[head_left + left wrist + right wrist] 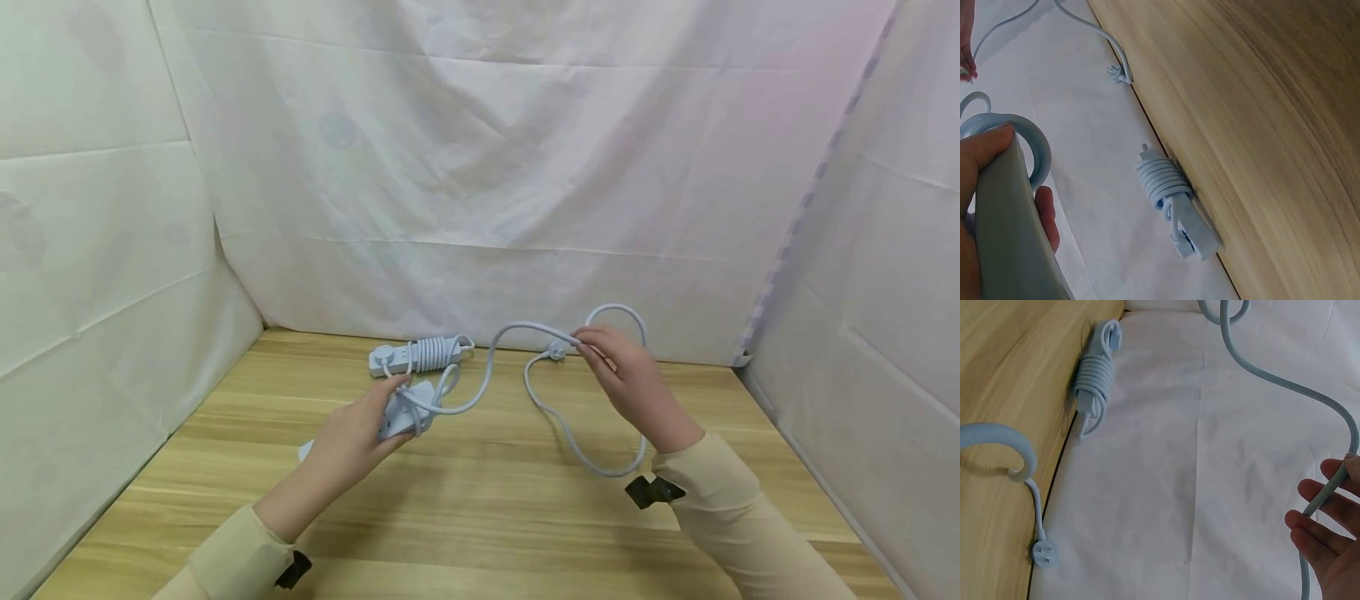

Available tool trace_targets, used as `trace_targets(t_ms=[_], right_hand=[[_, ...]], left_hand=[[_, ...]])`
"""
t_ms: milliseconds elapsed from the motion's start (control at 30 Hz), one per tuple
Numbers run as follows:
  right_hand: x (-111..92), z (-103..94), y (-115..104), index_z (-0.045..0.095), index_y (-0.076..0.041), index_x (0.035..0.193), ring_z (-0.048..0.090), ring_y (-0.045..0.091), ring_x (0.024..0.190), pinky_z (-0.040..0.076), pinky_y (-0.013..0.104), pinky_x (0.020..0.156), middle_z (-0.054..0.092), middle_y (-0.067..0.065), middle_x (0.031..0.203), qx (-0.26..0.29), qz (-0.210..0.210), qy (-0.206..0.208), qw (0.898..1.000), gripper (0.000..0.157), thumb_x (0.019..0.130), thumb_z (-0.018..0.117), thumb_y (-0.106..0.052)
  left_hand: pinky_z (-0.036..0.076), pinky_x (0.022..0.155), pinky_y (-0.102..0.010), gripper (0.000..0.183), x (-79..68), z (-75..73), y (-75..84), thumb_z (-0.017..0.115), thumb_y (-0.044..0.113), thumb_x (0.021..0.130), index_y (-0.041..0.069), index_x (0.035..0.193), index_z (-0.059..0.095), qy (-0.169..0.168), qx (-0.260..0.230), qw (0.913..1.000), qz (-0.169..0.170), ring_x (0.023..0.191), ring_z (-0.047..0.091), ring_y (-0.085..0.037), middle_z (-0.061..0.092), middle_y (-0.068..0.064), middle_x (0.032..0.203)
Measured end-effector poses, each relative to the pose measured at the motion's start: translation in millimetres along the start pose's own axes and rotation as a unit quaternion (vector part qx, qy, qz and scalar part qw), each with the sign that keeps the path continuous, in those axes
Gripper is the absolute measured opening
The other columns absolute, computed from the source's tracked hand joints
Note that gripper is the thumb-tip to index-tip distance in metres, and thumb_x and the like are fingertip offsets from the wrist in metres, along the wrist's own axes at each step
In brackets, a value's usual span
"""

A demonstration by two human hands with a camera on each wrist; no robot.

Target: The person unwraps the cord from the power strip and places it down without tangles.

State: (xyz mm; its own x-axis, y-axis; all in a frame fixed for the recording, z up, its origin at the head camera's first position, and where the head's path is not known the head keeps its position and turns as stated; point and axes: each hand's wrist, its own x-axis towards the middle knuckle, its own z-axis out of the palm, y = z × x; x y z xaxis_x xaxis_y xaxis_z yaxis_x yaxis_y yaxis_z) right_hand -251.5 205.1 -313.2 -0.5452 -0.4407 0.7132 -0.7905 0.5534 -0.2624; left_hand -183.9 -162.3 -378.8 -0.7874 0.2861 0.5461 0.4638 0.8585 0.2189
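My left hand [352, 433] grips a white power strip [399, 417] above the table, thumb on top, with some of its cord looped around the far end. From that end the white cord [487, 375] runs in a slack curve to my right hand [626, 379], whose fingers and thumb hold it. Past the right hand the cord loops down to the table and ends in a plug [556, 351] near the back edge. In the left wrist view the power strip [1013, 231] shows its plain underside or side; which one I cannot tell.
A second white power strip [431, 356], its cord wound tightly round it and its plug seated in one end, lies at the back edge of the wooden table [480, 533]. White cloth [495, 167] hangs behind and at both sides.
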Motion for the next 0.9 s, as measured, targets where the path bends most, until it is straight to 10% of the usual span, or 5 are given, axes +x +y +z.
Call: trace_targets(t_ms=[433,900], right_hand=[[18.2,-5.7,14.7,0.069,-0.001,0.107,0.059,0.031,0.102,0.046,0.048,0.087,0.067,0.014,0.107,-0.024,0.063,0.027,0.997,0.016,0.097,0.059,-0.009],[40.0,-13.8,31.8,0.067,0.0,0.114,0.055,0.033,0.105,0.043,0.052,0.088,0.064,0.016,0.109,-0.009,0.181,-0.043,0.983,0.034,0.104,0.048,-0.027]], left_hand=[[0.05,0.053,-0.039,0.068,-3.6,2.6,0.2,0.088,0.027,0.071,0.016,0.124,0.046,0.01,0.015,0.9987,0.047,0.07,0.065,-0.023,0.068,-0.008,0.084],[0.054,0.065,-0.039,0.054,0.0,2.2,3.6,0.085,0.027,0.075,0.017,0.123,0.061,0.005,0.023,0.99,0.139,0.09,0.067,-0.021,0.06,-0.003,0.127]])
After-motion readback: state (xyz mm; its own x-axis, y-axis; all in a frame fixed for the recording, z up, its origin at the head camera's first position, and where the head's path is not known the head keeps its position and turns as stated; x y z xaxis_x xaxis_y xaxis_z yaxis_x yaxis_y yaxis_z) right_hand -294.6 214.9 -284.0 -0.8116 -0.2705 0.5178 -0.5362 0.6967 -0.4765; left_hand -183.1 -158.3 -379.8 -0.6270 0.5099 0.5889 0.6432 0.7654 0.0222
